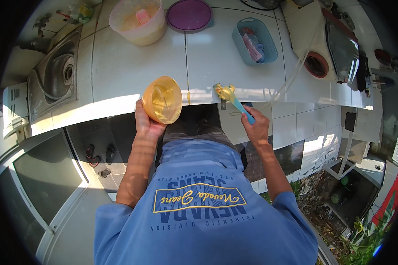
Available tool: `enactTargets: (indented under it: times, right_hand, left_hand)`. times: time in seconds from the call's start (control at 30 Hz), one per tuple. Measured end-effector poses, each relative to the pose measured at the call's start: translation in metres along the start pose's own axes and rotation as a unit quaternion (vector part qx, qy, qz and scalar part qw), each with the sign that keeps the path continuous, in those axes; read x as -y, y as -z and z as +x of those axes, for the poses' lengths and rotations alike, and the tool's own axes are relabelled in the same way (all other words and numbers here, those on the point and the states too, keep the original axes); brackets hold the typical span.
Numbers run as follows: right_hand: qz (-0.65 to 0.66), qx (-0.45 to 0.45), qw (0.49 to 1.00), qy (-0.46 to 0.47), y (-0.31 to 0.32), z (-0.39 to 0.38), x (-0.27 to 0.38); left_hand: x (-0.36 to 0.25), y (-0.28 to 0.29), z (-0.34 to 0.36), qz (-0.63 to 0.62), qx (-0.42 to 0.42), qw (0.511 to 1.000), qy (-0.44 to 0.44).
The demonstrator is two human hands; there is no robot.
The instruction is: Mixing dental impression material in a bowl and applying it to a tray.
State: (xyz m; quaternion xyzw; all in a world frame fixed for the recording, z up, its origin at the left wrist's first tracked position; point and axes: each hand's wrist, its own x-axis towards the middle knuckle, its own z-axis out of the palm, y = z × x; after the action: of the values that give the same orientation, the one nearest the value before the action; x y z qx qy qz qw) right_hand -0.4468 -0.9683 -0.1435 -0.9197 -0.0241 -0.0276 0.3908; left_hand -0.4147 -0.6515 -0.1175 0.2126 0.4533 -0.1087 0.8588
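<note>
My left hand [147, 123] grips a yellow-orange plastic bowl [175, 95] from its left side and below. The bowl is tipped so that its inside shows, smeared with a pale yellow mixture. In my right hand [257, 125] is the handle of a blue spatula [243, 109], its head pointing away from me. A thick yellow lump [225, 91] clings to the head and covers it. Both bowl and spatula are held up around the counter's front edge, apart from each other. A small yellow streak [189, 98] marks the counter edge between them.
On the white tiled counter [137, 66] stand a translucent tub [148, 36] with a pink thing inside, a round purple lid [189, 15] and a blue basket [269, 55] holding packets. A metal sink [53, 84] is at the left, a boxy appliance [305, 39] at the right.
</note>
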Motion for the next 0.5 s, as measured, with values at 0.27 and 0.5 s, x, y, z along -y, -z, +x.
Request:
enactTargets:
  times: [0.27,0.5]
  right_hand:
    - [-0.095,-0.013,0.993,0.067,-0.008,-0.002,0.003]
    - [-0.119,-0.017,0.989,0.083,-0.012,-0.005,-0.002]
  left_hand:
    - [0.003,0.014,-0.006,-0.028,0.002,1.0,0.005]
    - [0.001,0.018,-0.011,-0.029,-0.023,0.999,-0.012]
